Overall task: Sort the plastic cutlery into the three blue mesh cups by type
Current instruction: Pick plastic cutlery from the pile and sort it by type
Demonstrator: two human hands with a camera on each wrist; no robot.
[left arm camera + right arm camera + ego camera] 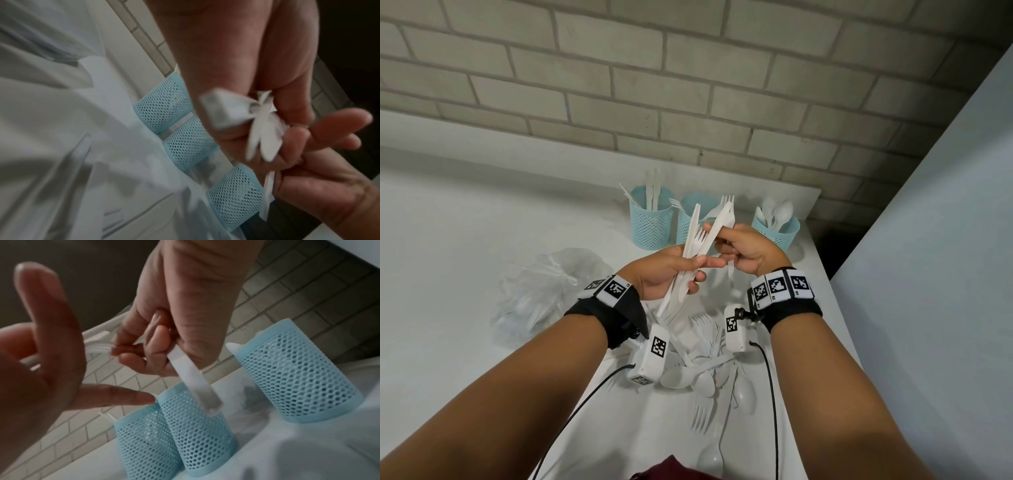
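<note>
Mid-frame in the head view, the left hand [671, 270] has its fingers curled round a mixed bundle of cutlery [690, 263], knives with at least one fork in there, and the right hand [743, 253] is pinching one knife [722, 219] out of it, handle hanging below the fingers. My take on doing this bit well: keep the left grip snug so the rest doesn't fan out or drop, pull the knife straight along its length rather than sideways so it doesn't snag the fork tines, then drop it handle-first.

Cups sit in a row at the upper middle of the frame, against the brick wall. The left cup [650, 219] has knives standing in it, so that's where I'd guess this one goes. The middle cup [688, 219] has forks poking up, partly hidden behind the hands. The right cup [777, 228] holds spoons, and stands a bit apart from the other two.

Plenty left though: a loose pile [709, 370] of forks and spoons lies on the white table [482, 222] at lower middle, and there's a clear plastic bag [534, 294] at left.
</note>
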